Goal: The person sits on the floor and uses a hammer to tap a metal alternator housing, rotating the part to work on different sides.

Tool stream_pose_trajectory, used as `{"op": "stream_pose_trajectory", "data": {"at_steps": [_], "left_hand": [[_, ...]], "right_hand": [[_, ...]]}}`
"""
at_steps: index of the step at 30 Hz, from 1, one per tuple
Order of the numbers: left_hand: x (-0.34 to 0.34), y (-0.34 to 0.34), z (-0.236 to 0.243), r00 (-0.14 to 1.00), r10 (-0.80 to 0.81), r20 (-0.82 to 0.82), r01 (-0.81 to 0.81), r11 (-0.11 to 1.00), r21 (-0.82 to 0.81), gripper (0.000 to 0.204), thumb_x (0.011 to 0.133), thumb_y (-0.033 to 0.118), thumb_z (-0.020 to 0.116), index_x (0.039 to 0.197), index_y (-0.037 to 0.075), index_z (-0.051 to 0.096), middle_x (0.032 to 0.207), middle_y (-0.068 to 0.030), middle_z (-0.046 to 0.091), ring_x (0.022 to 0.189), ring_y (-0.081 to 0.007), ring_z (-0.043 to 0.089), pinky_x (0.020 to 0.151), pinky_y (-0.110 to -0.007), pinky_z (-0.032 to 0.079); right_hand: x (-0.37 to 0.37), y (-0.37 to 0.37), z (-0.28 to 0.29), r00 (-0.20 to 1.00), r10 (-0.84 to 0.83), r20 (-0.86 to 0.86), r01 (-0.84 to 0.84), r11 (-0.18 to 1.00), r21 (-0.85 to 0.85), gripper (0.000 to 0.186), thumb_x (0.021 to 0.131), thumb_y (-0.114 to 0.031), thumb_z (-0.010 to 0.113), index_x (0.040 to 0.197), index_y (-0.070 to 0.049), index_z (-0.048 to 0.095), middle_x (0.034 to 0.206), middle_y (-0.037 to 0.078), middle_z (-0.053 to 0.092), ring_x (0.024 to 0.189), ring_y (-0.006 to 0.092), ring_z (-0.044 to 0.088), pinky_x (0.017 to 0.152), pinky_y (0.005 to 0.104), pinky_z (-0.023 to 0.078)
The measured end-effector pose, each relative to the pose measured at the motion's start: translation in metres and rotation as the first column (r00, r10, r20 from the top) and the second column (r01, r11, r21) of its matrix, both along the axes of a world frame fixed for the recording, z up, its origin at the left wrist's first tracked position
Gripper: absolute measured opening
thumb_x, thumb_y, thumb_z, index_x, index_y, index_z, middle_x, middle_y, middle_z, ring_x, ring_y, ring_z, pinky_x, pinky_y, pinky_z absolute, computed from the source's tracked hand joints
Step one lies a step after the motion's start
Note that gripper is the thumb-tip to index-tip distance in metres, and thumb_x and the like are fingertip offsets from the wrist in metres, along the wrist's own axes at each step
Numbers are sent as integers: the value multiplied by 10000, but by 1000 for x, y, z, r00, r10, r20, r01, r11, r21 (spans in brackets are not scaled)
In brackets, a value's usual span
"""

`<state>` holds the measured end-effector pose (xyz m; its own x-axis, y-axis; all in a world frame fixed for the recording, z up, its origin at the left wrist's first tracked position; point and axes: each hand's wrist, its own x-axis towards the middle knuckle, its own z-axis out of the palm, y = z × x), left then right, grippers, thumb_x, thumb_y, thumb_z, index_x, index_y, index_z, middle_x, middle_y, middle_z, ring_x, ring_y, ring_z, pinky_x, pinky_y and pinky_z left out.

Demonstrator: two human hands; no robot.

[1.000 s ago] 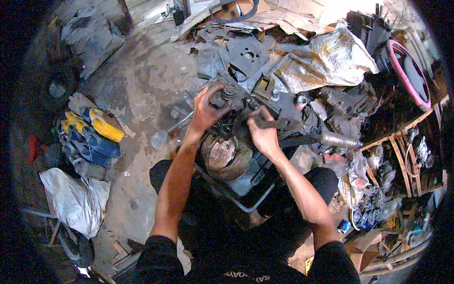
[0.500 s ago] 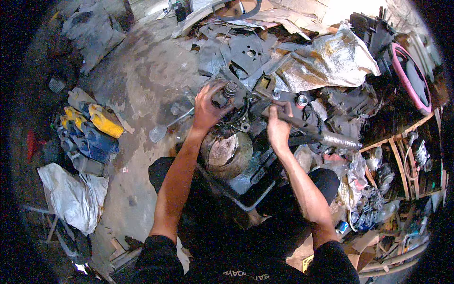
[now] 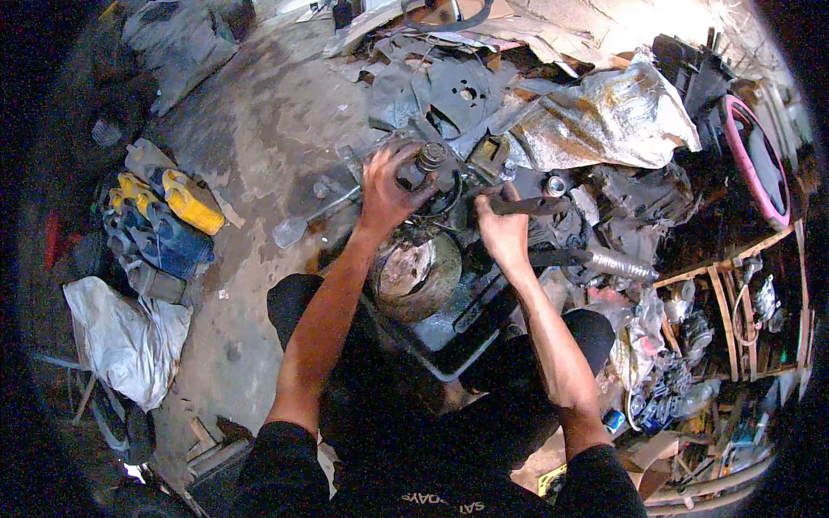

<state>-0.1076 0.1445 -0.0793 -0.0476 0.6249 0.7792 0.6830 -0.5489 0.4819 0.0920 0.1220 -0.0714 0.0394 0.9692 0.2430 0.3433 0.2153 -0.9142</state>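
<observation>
Bar [image 3: 537, 206], dark, is gripped in the closed right hand [image 3: 503, 226], two o'clock of the rusty drum [image 3: 420, 274]; slant now near level, possibly being repositioned. Ridged part [image 3: 431, 156], eleven-to-twelve o'clock, is clasped by the curled left hand [image 3: 390, 190].

Left of the left fingers [image 3: 380, 162], well apart from them, yellow, blue and grey containers [image 3: 192, 203] lie heaped on a stained floor [image 3: 276, 112]; farther toward the wearer, a crumpled white sack [image 3: 129, 332]; beyond both sets of fingers, a dark grey sheet with holes [image 3: 488, 99], with cardboard [image 3: 527, 36] behind it; beyond and right of the right fingers [image 3: 484, 207], a wrinkled silvery sheet [image 3: 609, 121]; far to their right, a pink-rimmed oval panel [image 3: 758, 164]; right of them and nearer the wearer, a wooden frame [image 3: 725, 321] and a small blue can [image 3: 614, 420].
</observation>
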Motion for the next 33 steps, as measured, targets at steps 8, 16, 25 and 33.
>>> {"op": "stream_pose_trajectory", "data": {"at_steps": [8,16,25,33], "left_hand": [[2,3,-2,1000,23,-8,-24,1000,-16,523,602,223,816,1073,89,632,1082,-119,627,1030,-332,576,874,-444,429],[2,4,-7,998,-18,58,17,999,34,535,592,225,823,1074,92,633,1112,-109,624,1060,-322,571,885,-439,428],[-5,8,-5,997,-61,36,61,998,2,499,612,216,825,1052,70,639,1087,-124,634,1027,-316,599,886,-413,451],[-9,10,0,994,-107,20,106,994,31,475,628,191,820,1038,41,633,1075,-138,636,1006,-315,611,869,-404,472]], "right_hand": [[6,12,-14,992,-56,114,55,998,14,384,812,-158,652,1154,-8,565,1019,161,666,914,283,639,818,364,487],[2,12,-10,983,-113,146,111,994,23,248,837,-129,612,1041,10,579,888,144,658,847,278,613,801,364,479],[4,6,9,984,-140,107,130,987,97,295,848,-139,607,1109,-18,538,905,149,660,810,266,621,792,383,479],[-1,-4,13,993,-87,85,85,996,29,478,833,-215,634,1199,56,487,1025,194,644,948,296,620,850,394,467]]}}
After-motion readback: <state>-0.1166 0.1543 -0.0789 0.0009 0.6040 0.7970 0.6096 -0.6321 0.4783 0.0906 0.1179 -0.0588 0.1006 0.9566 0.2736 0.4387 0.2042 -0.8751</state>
